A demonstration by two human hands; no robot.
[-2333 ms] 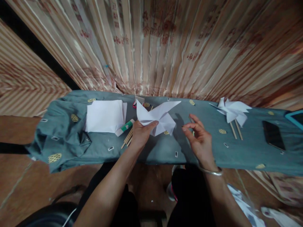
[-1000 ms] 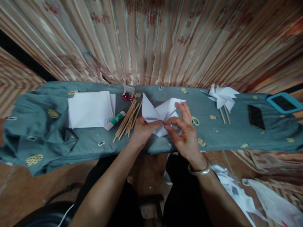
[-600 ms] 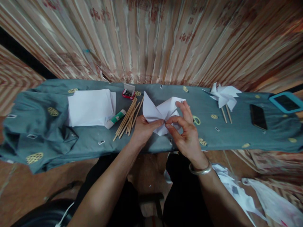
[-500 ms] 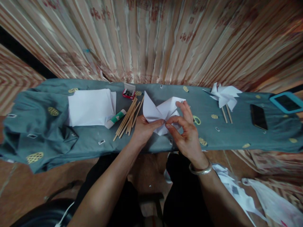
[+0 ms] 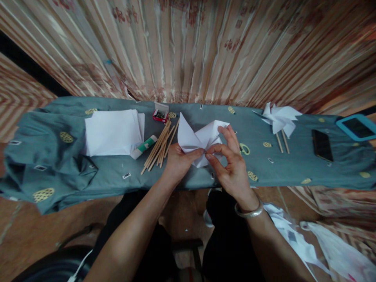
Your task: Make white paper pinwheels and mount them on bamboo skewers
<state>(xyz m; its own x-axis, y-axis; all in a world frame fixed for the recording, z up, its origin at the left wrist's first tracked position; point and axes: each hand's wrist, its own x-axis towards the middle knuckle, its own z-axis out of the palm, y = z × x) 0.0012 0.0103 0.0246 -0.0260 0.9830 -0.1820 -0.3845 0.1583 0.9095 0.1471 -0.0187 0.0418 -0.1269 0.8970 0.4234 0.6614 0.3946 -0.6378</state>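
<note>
Two hands pinch the centre of a folded white paper pinwheel over a grey-green cloth.

Nearest the camera, the left hand [image 5: 178,160] grips the paper pinwheel [image 5: 197,138] from below, thumb on its middle, while the right hand [image 5: 232,166], a metal bangle [image 5: 248,211] on its wrist, closes thumb and forefinger on the same centre point; whether a pin sits between those fingertips is too small to tell. The pinwheel is held just above the near half of the cloth-covered table [image 5: 88,178]. To its left lie a bundle of wooden sticks [image 5: 158,147], a glue stick [image 5: 143,147] and a stack of white paper [image 5: 112,131]. Farther back sits a small red box of pins [image 5: 159,114]. Well off to the right rest finished pinwheels on sticks [image 5: 279,121], a black phone [image 5: 322,145] and a blue-framed tablet [image 5: 356,127].
</note>
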